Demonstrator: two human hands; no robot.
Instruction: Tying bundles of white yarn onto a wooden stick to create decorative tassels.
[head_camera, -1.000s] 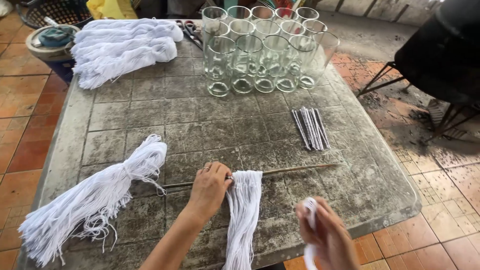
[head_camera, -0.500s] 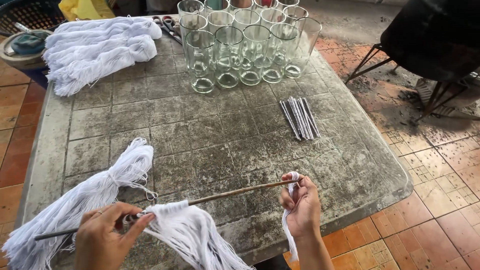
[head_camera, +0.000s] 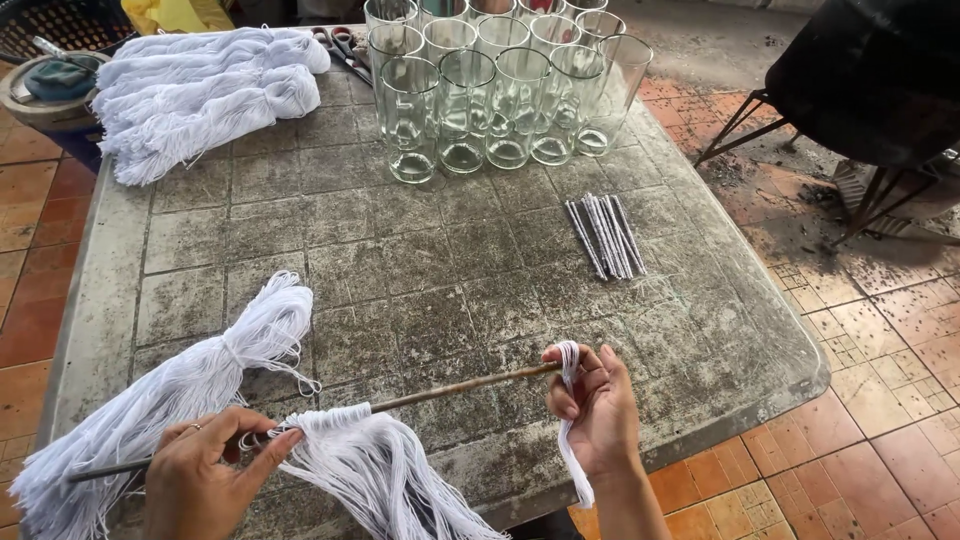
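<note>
Far left on grey tiled counter (head_camera: 430, 260): white string bundle (head_camera: 150, 400), loose. Back left: bigger string pile (head_camera: 200, 95). No labels visible.

Left hand (head_camera: 205, 480), palm down, grip pinched shut on thin stick (head_camera: 400, 400) near its left end. White threads (head_camera: 380, 470) looped over stick just right of that grip, hanging off counter edge.

Stick runs right to right hand (head_camera: 600, 415), fingers curled closed around stick tip and white strand (head_camera: 572, 440).

Back centre: clear glasses (head_camera: 500, 90). Right: small rods (head_camera: 605, 235).

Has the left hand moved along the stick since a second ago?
Yes. The left hand slid left along the stick, away from the metal rods, nearer the loose string bundle.
</note>
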